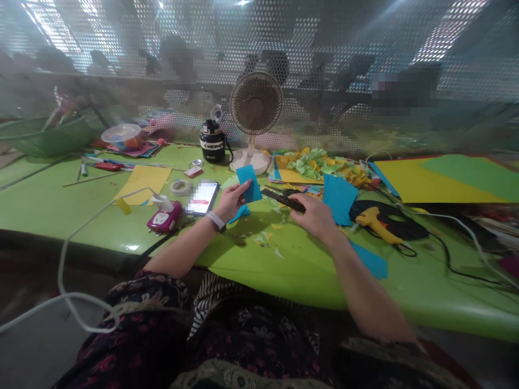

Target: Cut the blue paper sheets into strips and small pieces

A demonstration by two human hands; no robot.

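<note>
Head view, looking down on the green counter [81,216]:

1. A blue paper rectangle [250,183] is held up above the counter, at 12 o'clock from the left wrist. It is pinched near its lower edge by the left grip [232,201], between thumb and fingers.
2. A slim black tool [283,200], possibly closed scissors, is clenched in the right grip [314,216]. Its far end points toward 10 o'clock and lies just beside the paper.
3. Sound handling is seen: the paper is secured by one edge only, so most of its face is left free, and both forearms are kept low and steady.
4. A loose blue sheet [339,199] is placed at 2 o'clock from the right grip, and a yellow glue gun [377,226] at 3 o'clock. A phone [201,198] is laid at 9 o'clock from the left grip. Paper scraps [263,237] are scattered at 6 o'clock.
</note>
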